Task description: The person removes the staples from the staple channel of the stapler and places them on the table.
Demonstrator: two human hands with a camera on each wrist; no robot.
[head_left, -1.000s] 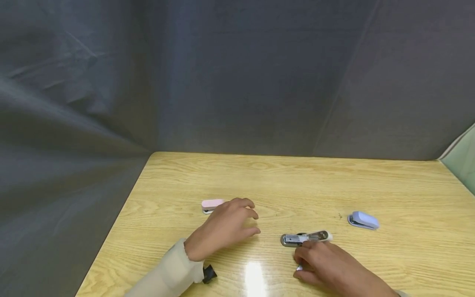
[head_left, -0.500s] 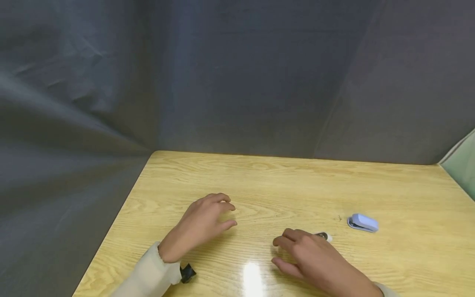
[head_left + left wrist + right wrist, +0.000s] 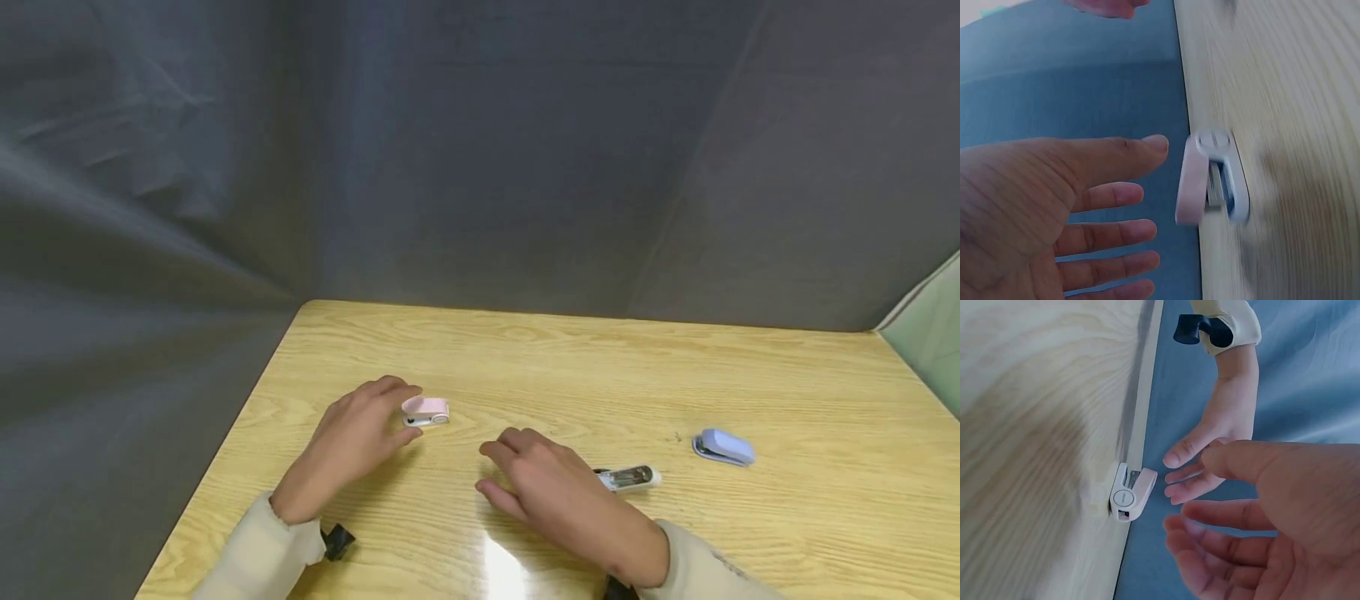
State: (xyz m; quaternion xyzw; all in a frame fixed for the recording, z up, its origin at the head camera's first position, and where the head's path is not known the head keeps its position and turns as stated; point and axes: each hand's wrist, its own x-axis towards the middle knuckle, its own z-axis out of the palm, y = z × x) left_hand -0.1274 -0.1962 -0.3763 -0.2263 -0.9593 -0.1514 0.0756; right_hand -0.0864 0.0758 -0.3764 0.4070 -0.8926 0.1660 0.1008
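A small pink stapler [image 3: 426,408] with a white base lies on the table, just right of my left hand [image 3: 352,442]. That hand's fingers are spread and hold nothing; in the left wrist view its thumb [image 3: 1141,153] points at the stapler with a gap between. My right hand [image 3: 558,492] hovers over the middle of the table, fingers loosely bent and holding nothing. Behind it lies a stapler with its metal inside exposed [image 3: 633,477], its left end hidden by the hand. The right wrist view shows the pink stapler [image 3: 1132,494] beyond my right fingers.
A blue stapler [image 3: 723,447] sits farther right on the wood-grain table [image 3: 585,358]. Dark cloth [image 3: 480,167] hangs along the back and left edges. Black camera mounts [image 3: 339,542] show at my wrists.
My left hand has moved left, uncovering the pink stapler. My right hand has come away from the exposed stapler and shifted left and farther forward. The staplers appear to lie where they were.
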